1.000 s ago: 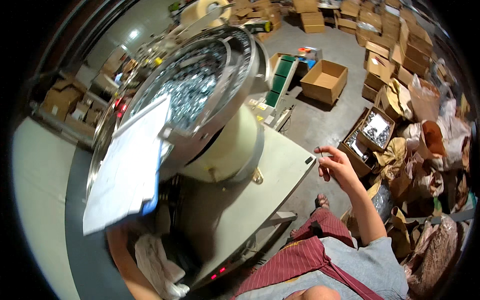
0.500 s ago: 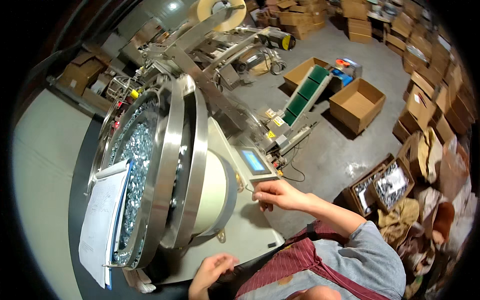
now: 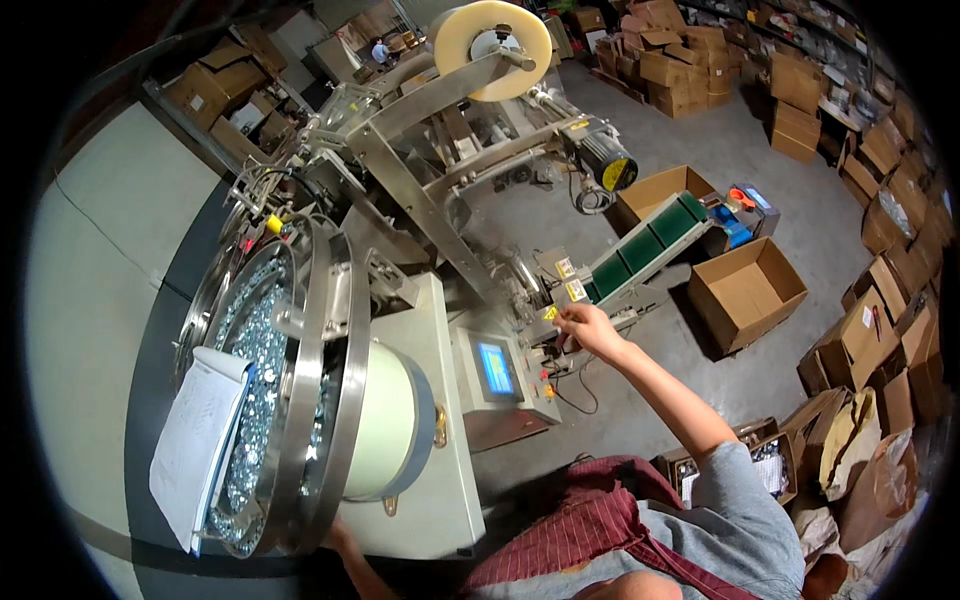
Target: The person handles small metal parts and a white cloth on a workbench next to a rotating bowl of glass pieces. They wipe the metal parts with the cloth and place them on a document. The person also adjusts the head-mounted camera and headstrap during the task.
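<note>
Reaching forward, my right hand (image 3: 587, 330) is beside the yellow warning label (image 3: 551, 313) at the foot of a green-belted conveyor (image 3: 645, 246). Its fingers are bent together; whatever they hold, if anything, is hidden. Below it stands a control box with a lit touchscreen (image 3: 495, 368). My left hand (image 3: 338, 535) is low beside the steel vibratory bowl (image 3: 318, 410), its fingers hidden by the rim. Many small shiny metal parts (image 3: 255, 385) fill the bowl. A clipboard with white papers (image 3: 200, 440) leans on its near left edge.
A large film roll (image 3: 535, 35) sits on the machine's steel frame (image 3: 410, 190). A motor (image 3: 603, 155) juts out at the right. Open cardboard boxes (image 3: 745, 300) flank the conveyor, cables lie on the floor, and stacked cartons (image 3: 690, 70) line the back and right.
My view has shifted. My right hand has moved forward, from beside the touchscreen to the conveyor's foot. My left hand has gone from open space in front of the machine to beside the bowl.
</note>
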{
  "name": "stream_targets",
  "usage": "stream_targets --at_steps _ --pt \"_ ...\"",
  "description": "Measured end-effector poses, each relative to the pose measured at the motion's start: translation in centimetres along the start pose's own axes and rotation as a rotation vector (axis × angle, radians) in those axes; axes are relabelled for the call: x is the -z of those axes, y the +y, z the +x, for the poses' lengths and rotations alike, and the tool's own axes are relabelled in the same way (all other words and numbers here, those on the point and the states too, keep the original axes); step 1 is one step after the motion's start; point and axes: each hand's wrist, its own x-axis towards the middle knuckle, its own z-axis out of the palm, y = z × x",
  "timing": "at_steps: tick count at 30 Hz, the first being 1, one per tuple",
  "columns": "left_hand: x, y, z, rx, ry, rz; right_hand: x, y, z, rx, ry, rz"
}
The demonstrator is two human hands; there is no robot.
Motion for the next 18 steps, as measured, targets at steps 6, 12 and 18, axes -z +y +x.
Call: stream_targets --at_steps 6,12,18 --pt "-2.5 10.9 -3.7 0.34 0.052 0.064 4.3 -3.4 14.3 0.132 0.116 0.232" --pt "-4.4 28.3 0.4 0.197 -0.049 -0.122 3.8 -7.6 30.7 0.179 0.137 0.51" --pt "-8.5 39.8 3.0 0.102 -0.263 -0.338 4.8 -2.6 43.9 0.487 -0.048 0.78"
